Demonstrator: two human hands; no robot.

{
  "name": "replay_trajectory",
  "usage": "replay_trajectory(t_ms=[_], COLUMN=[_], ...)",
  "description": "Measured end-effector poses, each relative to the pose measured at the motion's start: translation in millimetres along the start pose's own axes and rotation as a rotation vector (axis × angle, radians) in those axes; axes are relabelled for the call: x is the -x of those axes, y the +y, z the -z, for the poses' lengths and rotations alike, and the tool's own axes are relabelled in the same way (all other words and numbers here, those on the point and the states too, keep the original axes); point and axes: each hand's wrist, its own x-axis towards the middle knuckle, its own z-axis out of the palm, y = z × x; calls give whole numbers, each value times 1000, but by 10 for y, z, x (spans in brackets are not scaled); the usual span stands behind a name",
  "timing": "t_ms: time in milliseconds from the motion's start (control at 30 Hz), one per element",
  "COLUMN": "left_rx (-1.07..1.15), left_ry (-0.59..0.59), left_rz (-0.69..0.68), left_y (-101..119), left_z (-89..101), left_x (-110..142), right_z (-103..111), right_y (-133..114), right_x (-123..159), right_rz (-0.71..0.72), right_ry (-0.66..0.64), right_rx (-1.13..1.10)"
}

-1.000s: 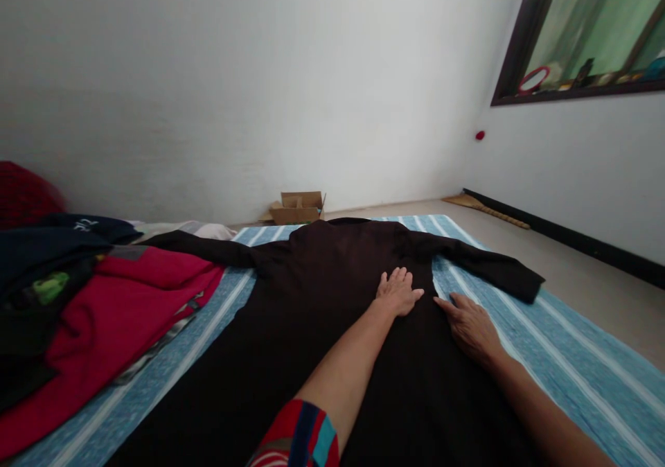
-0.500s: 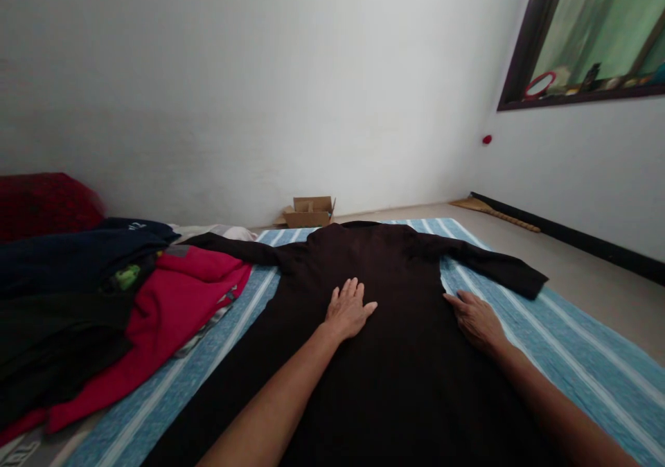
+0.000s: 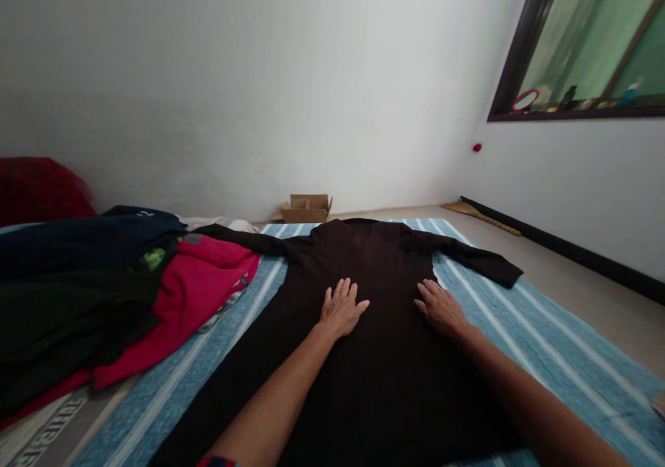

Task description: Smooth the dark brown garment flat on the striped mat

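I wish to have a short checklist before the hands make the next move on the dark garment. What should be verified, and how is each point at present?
1. Garment spread out on the striped cover: ok.
2. Right sleeve extended to the side: ok.
3. Left sleeve clear of the clothes pile: not ok, its end reaches the pile.
4. Left hand open on the garment: ok.
5. Right hand open at the garment's right edge: ok.
6. Whole hem straight: cannot tell, mostly out of view.

The dress (image 3: 382,370) was blackish brown, the sheet (image 3: 478,297) blue with white stripes, the cloth (image 3: 181,307) pinkish red, the box (image 3: 306,214) plain brown.
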Motion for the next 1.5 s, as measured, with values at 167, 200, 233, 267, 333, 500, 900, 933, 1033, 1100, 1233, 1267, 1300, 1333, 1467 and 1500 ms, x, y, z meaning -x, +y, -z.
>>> replay_trajectory(t_ms=[167,200,233,267,333,500,900,933,1033,1100,1233,1267,1300,1333,1467,1500], left_rx=[-14,-16,-18,-20,-25,-28,-72,-71,-70,-75,-86,-85,-84,-84,-96,-97], left_ry=[-5,-2,-1,-1,-6,-21,25,27,32,29,24,26,29,31,49,56], left_rz=[27,33,37,41,52,89,142,147,154,161,181,183,184,183,183,183], left_y=[-117,-150,-183,-216,-281,-449,-751,-764,-791,-803,-807,-804,-801,-798,-796,-798], left_z=[5,6,7,8,11,29,35,36,43,48,63,67,70,72,64,60], left_x=[151,174,196,216,260,413,811,843,932,982,1044,1052,1058,1061,1059,1057], right_z=[-191,-205,-214,-220,-230,-267,-319,-319,-315,-311,-307,-306,-305,-304,-295,-291], right_y=[-13,-4,4,11,24,57,101,104,113,120,134,137,139,140,136,133], right_x=[68,71,72,74,85,177,445,471,552,600,671,685,698,712,766,780], right_rz=[-46,-53,-60,-67,-77,-101,-127,-132,-143,-146,-153,-155,-156,-156,-165,-168], right_ry=[-52,-53,-53,-53,-52,-52,-58,-58,-61,-66,-75,-76,-77,-78,-76,-74], right_rx=[-44,-49,-54,-57,-61,-58,-25,-22,-15,-13,-9,-8,-7,-8,-16,-19])
